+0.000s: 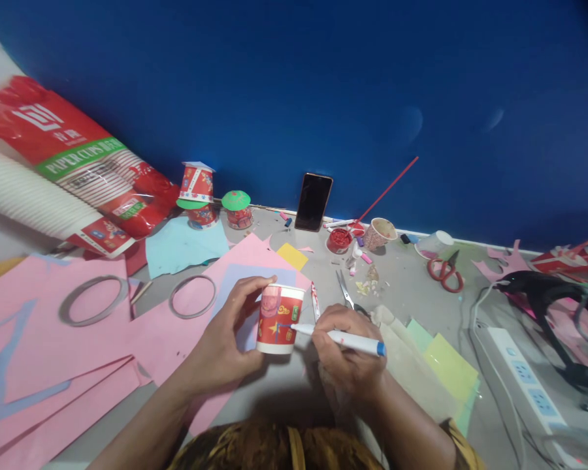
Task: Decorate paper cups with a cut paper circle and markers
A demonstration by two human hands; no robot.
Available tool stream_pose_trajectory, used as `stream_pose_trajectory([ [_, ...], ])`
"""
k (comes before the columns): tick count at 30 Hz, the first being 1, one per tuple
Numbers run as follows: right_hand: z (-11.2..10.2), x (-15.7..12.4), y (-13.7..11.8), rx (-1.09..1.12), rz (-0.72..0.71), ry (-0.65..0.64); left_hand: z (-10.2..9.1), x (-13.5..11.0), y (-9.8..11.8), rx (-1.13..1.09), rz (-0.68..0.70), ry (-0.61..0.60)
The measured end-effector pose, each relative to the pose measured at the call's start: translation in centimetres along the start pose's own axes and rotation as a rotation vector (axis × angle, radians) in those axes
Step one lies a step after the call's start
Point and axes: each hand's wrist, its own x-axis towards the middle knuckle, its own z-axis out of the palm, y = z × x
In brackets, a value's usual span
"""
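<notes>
My left hand (232, 333) grips a red paper cup (279, 336) from its left side, thumb near the base and fingers behind the rim. The cup is upright, with a pink patch and yellow and green printing on its wall. In my right hand (345, 349) is a white marker pen (355, 342) with a blue end, held like a pencil. The marker's tip touches the cup's right side or is very close to it, by some blue lines. Small scissors (343, 290) lie just beyond my right hand, their handles partly hidden.
Pink paper sheets (151, 339) and rings of tape (193, 297) cover the left. Decorated cups (196, 186), a phone (313, 202) and a small red pot (339, 241) stand along the blue wall. Red-handled scissors (445, 274) and a power strip (524, 385) lie to the right.
</notes>
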Motion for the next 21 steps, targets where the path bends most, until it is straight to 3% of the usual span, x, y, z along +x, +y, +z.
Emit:
stream_pose_trajectory([
  [21,-0.11,-0.04,-0.12,0.035,0.037,-0.014,0.12,0.10,0.27,-0.055,-0.007,0.032],
])
